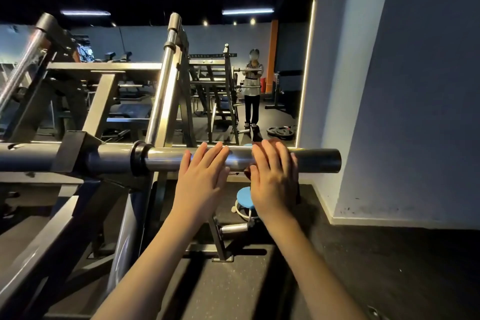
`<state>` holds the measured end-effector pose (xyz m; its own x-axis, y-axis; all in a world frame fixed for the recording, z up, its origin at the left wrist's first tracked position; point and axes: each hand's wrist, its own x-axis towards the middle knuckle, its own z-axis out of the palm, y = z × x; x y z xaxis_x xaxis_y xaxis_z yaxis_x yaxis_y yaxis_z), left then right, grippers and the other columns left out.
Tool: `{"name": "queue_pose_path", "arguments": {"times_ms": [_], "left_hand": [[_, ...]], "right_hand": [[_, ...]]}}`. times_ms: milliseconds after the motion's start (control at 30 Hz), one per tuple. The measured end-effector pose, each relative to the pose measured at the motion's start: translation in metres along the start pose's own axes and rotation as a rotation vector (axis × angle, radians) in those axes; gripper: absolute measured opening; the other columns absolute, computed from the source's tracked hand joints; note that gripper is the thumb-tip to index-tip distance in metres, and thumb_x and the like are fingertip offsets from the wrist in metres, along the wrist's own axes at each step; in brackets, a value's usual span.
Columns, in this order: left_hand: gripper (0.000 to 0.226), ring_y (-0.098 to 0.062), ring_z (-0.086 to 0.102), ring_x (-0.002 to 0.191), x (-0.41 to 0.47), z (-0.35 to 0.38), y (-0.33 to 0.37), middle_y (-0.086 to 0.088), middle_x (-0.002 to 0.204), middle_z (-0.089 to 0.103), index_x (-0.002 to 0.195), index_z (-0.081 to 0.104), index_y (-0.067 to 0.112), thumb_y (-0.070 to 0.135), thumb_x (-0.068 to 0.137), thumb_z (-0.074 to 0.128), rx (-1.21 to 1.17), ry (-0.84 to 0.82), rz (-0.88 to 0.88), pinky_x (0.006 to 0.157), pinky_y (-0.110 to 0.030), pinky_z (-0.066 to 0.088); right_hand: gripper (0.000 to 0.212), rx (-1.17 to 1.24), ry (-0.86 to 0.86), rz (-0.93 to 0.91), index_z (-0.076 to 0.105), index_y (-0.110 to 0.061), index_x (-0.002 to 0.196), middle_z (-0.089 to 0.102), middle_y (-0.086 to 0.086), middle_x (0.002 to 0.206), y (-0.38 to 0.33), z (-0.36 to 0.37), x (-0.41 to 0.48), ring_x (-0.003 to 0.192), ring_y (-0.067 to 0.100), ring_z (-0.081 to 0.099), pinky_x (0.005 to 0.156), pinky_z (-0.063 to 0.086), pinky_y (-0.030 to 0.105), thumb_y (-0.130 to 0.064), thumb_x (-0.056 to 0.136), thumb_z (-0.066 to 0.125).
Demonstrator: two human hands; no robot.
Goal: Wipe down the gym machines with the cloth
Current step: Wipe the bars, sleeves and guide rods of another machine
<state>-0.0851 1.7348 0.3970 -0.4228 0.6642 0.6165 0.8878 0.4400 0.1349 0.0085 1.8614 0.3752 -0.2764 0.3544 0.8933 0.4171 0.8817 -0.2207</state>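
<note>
A horizontal chrome weight-plate bar (166,160) with a black end cap (320,160) sticks out to the right from the grey machine frame (75,150). My left hand (201,176) lies flat against the bar with straight fingers. To its right, my right hand (272,176) presses a dark brown cloth (270,142) onto the bar with straight fingers. Only the cloth's edges show, above my fingertips and below my palm; the rest is hidden under the hand.
A tilted chrome post (166,80) rises behind the bar. A wall mirror (283,60) ahead reflects the machines and a standing person (252,91). A blue stool (245,196) stands on the black floor below. A grey wall (415,86) is close on the right.
</note>
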Motion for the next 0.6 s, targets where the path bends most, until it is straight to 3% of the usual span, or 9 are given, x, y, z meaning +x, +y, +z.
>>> {"name": "queue_pose_path", "arguments": {"times_ms": [100, 167, 300, 400, 500, 600], "left_hand": [[0.074, -0.019, 0.010, 0.150, -0.001, -0.005, -0.002, 0.007, 0.159, 0.025, 0.151, 0.029, 0.027, 0.054, 0.088, 0.003, -0.019, -0.019, 0.005, 0.118, -0.037, -0.006], [0.075, -0.018, 0.008, 0.150, -0.002, -0.008, -0.002, 0.007, 0.159, 0.023, 0.152, 0.027, 0.026, 0.055, 0.087, 0.002, -0.034, -0.039, 0.015, 0.119, -0.037, -0.006], [0.073, -0.016, 0.008, 0.150, -0.002, -0.009, -0.004, 0.008, 0.160, 0.022, 0.152, 0.025, 0.027, 0.053, 0.088, 0.003, -0.049, -0.043, 0.018, 0.120, -0.036, -0.006], [0.072, -0.014, 0.008, 0.150, -0.003, -0.008, -0.005, 0.008, 0.160, 0.022, 0.152, 0.026, 0.027, 0.052, 0.088, 0.005, -0.058, -0.038, 0.021, 0.120, -0.035, -0.004], [0.074, -0.012, 0.005, 0.149, -0.003, -0.010, -0.008, 0.010, 0.160, 0.019, 0.152, 0.023, 0.027, 0.055, 0.087, 0.003, -0.077, -0.057, 0.034, 0.119, -0.031, -0.008], [0.072, -0.010, 0.007, 0.149, -0.006, -0.014, -0.008, 0.009, 0.159, 0.021, 0.151, 0.025, 0.027, 0.054, 0.087, 0.006, -0.127, -0.046, 0.042, 0.118, -0.027, -0.009]], "right_hand": [[0.045, -0.015, -0.112, -0.264, 0.056, -0.014, 0.133, 0.057, 0.007, 0.134, 0.026, -0.013, 0.006, 0.128, 0.027, 0.044, 0.108, 0.026, 0.043, -0.027, 0.090, 0.057], [0.049, -0.044, -0.130, -0.190, 0.056, -0.011, 0.133, 0.058, 0.009, 0.132, 0.042, -0.021, 0.013, 0.125, 0.031, 0.049, 0.106, 0.025, 0.042, -0.031, 0.088, 0.063], [0.047, -0.018, -0.051, 0.093, 0.058, -0.007, 0.126, 0.057, 0.014, 0.130, 0.001, -0.001, 0.009, 0.126, 0.033, 0.045, 0.110, 0.029, 0.046, -0.035, 0.091, 0.043], [0.050, -0.037, -0.093, -0.125, 0.058, -0.007, 0.128, 0.058, 0.015, 0.131, -0.012, 0.005, 0.006, 0.126, 0.034, 0.049, 0.111, 0.029, 0.047, -0.023, 0.081, 0.063], [0.061, -0.077, -0.114, -0.339, 0.055, -0.008, 0.131, 0.057, 0.014, 0.132, 0.026, -0.013, 0.010, 0.126, 0.033, 0.049, 0.107, 0.026, 0.048, -0.017, 0.073, 0.073], [0.056, -0.117, -0.089, -0.198, 0.054, -0.008, 0.130, 0.057, 0.016, 0.130, 0.035, -0.013, 0.008, 0.125, 0.032, 0.042, 0.107, 0.027, 0.050, -0.019, 0.078, 0.072]]}}
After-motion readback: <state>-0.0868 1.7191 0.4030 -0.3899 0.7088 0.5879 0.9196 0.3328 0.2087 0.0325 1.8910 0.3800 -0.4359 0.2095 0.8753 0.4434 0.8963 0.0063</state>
